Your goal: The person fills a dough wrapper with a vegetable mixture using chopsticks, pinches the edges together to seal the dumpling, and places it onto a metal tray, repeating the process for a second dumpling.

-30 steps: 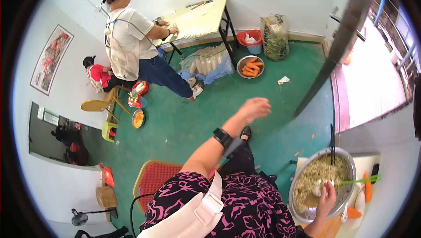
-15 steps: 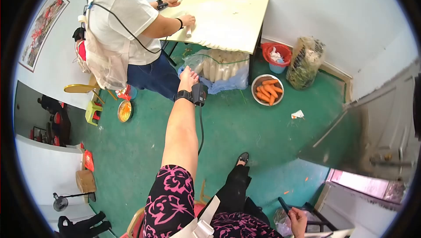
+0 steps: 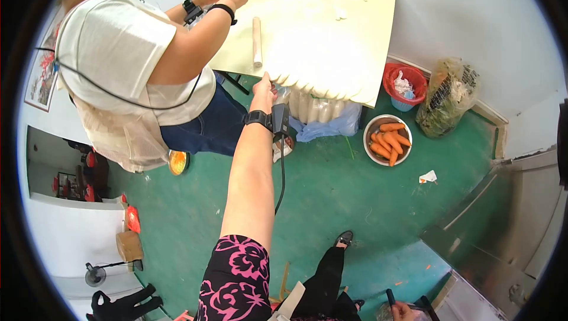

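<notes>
My left hand (image 3: 265,89) reaches out to the near edge of the cream-topped table (image 3: 331,31), its fingers apart. Its fingertips are at the left end of a row of pale, dough-like pieces (image 3: 319,87) along that edge. A rolling pin (image 3: 257,42) lies just beyond. Low on the right, my right hand (image 3: 403,311), partly cut off by the frame, is closed around a dark rod-like thing (image 3: 390,297), whose kind I cannot make out.
A co-worker (image 3: 127,55) stands at the table's left, both hands raised together. Below the table is a bag of long white radishes (image 3: 319,110). A bowl of carrots (image 3: 371,150), a red-lined bin (image 3: 421,82), a filled sack (image 3: 447,96) and a bowl of orange-yellow food (image 3: 178,162) stand on the floor.
My left hand has come up to the table edge, and the view has shifted closer. The co-worker's hand has left the rolling pin; both their hands are now together.
</notes>
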`<action>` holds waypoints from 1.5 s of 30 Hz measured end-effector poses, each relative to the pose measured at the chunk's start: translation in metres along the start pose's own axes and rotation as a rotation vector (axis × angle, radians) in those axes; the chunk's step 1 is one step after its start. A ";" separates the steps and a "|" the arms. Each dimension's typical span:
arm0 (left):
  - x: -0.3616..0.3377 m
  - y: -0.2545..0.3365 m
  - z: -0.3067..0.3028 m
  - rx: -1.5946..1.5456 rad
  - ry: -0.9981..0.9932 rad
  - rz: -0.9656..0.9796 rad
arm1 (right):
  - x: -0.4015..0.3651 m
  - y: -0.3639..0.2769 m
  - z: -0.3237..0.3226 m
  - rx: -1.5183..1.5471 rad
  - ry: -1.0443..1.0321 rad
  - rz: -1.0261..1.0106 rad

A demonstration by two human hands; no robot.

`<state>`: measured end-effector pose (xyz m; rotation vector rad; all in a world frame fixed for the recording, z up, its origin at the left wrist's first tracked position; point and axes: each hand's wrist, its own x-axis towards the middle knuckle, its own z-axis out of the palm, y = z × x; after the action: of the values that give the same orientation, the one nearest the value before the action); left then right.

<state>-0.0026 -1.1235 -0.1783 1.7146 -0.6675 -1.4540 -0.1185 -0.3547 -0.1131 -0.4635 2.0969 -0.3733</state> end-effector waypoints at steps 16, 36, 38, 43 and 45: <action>-0.029 0.061 0.062 0.225 0.340 0.776 | 0.024 0.014 0.014 -0.088 -0.041 -0.089; -0.506 -0.211 -0.024 0.515 -1.536 -0.343 | 0.005 -0.078 -0.064 1.220 -0.013 -0.292; -0.549 -0.229 -0.044 0.601 -1.603 0.017 | -0.030 -0.043 -0.064 1.094 -0.097 -0.230; -0.658 -0.262 -0.082 0.704 -1.630 0.383 | -0.135 0.031 -0.046 1.079 0.293 -0.297; -0.713 -0.278 -0.102 0.597 -1.712 -0.034 | -0.181 0.070 -0.046 1.187 0.403 -0.324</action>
<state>-0.0775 -0.3770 0.0022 0.3271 -2.0316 -2.7325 -0.0798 -0.2053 0.0128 0.0133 1.7465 -1.8612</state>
